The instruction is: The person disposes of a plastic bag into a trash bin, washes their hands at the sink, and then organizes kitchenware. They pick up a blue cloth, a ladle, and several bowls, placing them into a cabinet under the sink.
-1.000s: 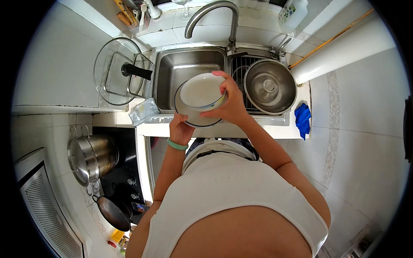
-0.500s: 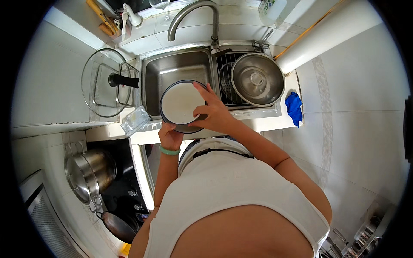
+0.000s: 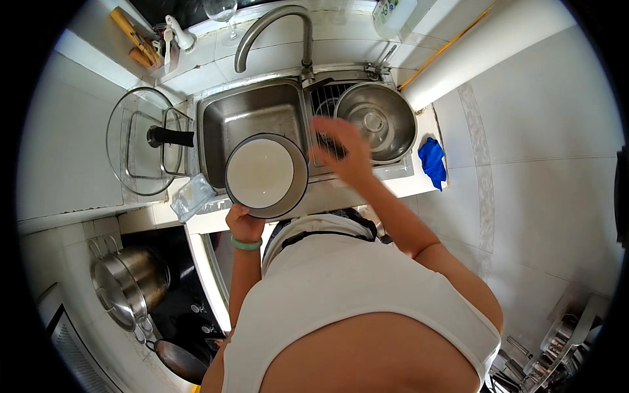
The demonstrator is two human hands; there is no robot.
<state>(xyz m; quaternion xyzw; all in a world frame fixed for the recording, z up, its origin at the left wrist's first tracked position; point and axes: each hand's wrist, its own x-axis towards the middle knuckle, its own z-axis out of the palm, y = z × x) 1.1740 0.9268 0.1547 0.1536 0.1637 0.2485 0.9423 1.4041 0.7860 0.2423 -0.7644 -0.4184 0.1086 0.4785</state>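
My left hand (image 3: 245, 224) grips the near rim of a round grey pot (image 3: 299, 171) with a dark edge, its thumb up by the rim. A smooth white, milky-looking layer (image 3: 261, 173) fills much of the pot's inside; I cannot make out what it is. The pot hangs over the front edge of the left sink basin (image 3: 252, 105). Off to the right of the pot, my right hand (image 3: 347, 150) is raised in front of the drain rack, blurred by motion. Its thumb and fingers are apart, with nothing seen between them.
A steel bowl (image 3: 377, 124) rests on the rack over the right basin. The faucet (image 3: 275, 13) arches behind. On the left are a glass lid (image 3: 134, 105) in a stand and a clear plastic container (image 3: 192, 196). A blue cloth (image 3: 432, 162) lies on the right counter edge.
My right hand has left the pot's rim and moved right, its fingers now apart from it. The left hand still holds the pot. The whole view has shifted slightly.
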